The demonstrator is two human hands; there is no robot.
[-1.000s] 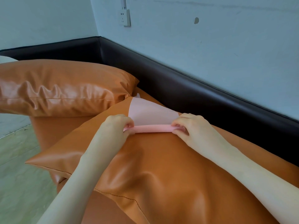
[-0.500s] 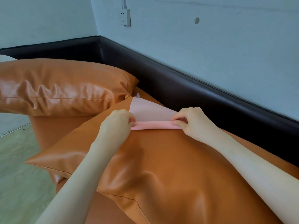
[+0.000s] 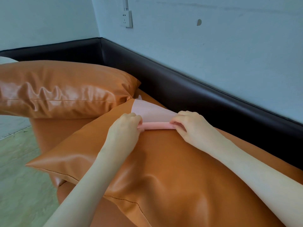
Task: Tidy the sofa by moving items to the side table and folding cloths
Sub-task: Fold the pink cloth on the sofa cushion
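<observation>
Two hands: both at work on one pale pink cloth (image 3: 151,110), on top of a glossy orange leather cushion (image 3: 164,161).
Left hand (image 3: 125,128): fingers curled round the left end of the rolled near edge of the pale pink cloth, gripping it; knuckles up, forearm reaching in from the lower left.
Right hand (image 3: 191,125): fingers (image 3: 177,122) bent and pinching the right end of the same roll against the thumb; forearm stretching in from the lower right.
Pink cloth: near edge rolled into a thin tube spanning between the two hands; the remainder spread flat beyond the roll, narrowing to a point at the far corner of the cushion.
Near cushion: large, lying flat on the orange sofa seat (image 3: 65,131), filling the middle and lower right of the view; far corner just beside the second cushion.
Second orange leather cushion (image 3: 62,89): wrinkled, lying at the left, behind the near one.
Small white scrap (image 3: 139,97): poking up just past the tip of the cloth; too little visible to identify.
Sofa back: dark brown padded rail (image 3: 180,89) running along both walls and meeting in the corner.
Wall: pale blue, with a white power socket (image 3: 127,18) above the corner.
Floor: pale green wood-look boards (image 3: 19,177) at the left.
</observation>
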